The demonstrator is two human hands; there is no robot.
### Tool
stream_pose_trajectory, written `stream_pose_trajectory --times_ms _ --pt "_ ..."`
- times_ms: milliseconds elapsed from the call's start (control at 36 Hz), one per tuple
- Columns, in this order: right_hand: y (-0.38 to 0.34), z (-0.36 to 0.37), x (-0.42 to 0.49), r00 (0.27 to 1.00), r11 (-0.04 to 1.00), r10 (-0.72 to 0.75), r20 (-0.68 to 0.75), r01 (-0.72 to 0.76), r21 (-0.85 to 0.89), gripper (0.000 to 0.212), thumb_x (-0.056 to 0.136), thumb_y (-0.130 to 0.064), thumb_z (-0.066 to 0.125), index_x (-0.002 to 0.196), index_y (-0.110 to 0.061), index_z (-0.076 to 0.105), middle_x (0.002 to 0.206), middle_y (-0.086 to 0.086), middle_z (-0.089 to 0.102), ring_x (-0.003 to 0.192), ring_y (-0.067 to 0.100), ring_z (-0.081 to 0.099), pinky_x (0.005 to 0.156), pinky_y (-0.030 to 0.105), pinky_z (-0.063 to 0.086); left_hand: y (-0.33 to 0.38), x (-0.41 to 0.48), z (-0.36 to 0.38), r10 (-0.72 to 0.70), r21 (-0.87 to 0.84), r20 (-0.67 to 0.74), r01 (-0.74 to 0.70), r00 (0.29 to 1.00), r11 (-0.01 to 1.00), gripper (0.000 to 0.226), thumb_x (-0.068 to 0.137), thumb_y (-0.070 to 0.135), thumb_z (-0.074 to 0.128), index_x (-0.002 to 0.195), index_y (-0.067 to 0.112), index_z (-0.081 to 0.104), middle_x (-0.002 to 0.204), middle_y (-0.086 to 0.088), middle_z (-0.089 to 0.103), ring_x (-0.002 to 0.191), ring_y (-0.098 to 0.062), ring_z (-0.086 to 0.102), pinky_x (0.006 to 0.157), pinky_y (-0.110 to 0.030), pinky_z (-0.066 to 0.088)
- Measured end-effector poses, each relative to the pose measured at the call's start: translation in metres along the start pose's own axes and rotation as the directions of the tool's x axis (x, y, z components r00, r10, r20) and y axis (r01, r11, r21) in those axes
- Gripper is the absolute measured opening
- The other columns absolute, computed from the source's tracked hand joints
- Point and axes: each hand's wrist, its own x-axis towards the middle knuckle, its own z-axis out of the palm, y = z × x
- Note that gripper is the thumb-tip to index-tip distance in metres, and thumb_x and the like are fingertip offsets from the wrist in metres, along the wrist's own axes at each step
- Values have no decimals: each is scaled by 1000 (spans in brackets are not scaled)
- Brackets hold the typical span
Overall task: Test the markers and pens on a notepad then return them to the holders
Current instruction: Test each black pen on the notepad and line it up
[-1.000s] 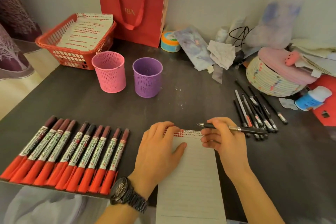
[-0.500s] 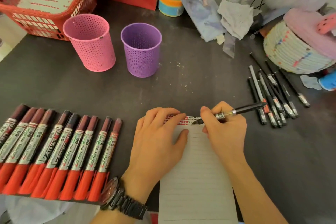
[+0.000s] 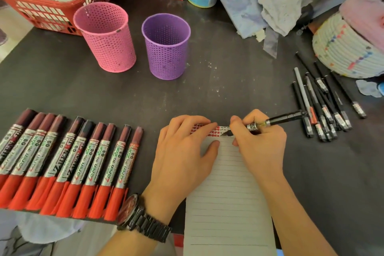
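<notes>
Lowered since a second ago, the pen [image 3: 278, 119] now has its tip down on the top strip of the notepad [image 3: 226, 193], just right of a row of red marks. The right hand [image 3: 259, 143] pinches the pen near its tip. The left hand [image 3: 182, 151] lies flat, fingers straight, pressing the pad's far left corner to the desk [image 3: 207, 81].

The tip works very near the pad's far edge, so a long stroke may run off onto the desk. The red marks sit close by, and black ink drawn over them would likely make the test hard to read. If the left hand eases, the narrow pad may slide under the stroke. The pen's back end reaches almost to the loose pens [image 3: 324, 106] on the right, and a wide swing could scatter them. Markers [image 3: 68, 162] lie in a row on the near left; the pink holder [image 3: 106, 37] and purple holder [image 3: 166, 48] stand on the far left.
</notes>
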Motion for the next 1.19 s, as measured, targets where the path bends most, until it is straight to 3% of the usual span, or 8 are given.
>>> stream_pose_trajectory --times_ms 278,667,1194 --pt "-2 0 0 1000 1000 16 4 -16 8 31 87 -24 69 64 -12 53 49 6 61 42 4 58 51 27 47 -2 0 2 14 -5 -31 -14 999 1000 40 88 50 50 123 38 65 121 23 55 119 -7 44 94 -24 28" --pt "-3 -1 0 1000 1000 -7 6 7 20 30 88 -19 69 65 -7 53 51 12 59 42 1 57 49 18 43 -3 0 2 9 3 -26 -9 1000 1000 37 88 47 58 123 38 64 121 22 56 118 -5 42 93 -25 28" --pt "-2 -3 0 1000 999 -8 29 7 32 33 88 -22 70 61 -16 53 49 3 62 41 2 54 47 11 40 -2 0 0 6 -1 27 -6 1000 1000 39 89 50 58 127 40 63 124 26 53 121 -2 40 96 -21 25"
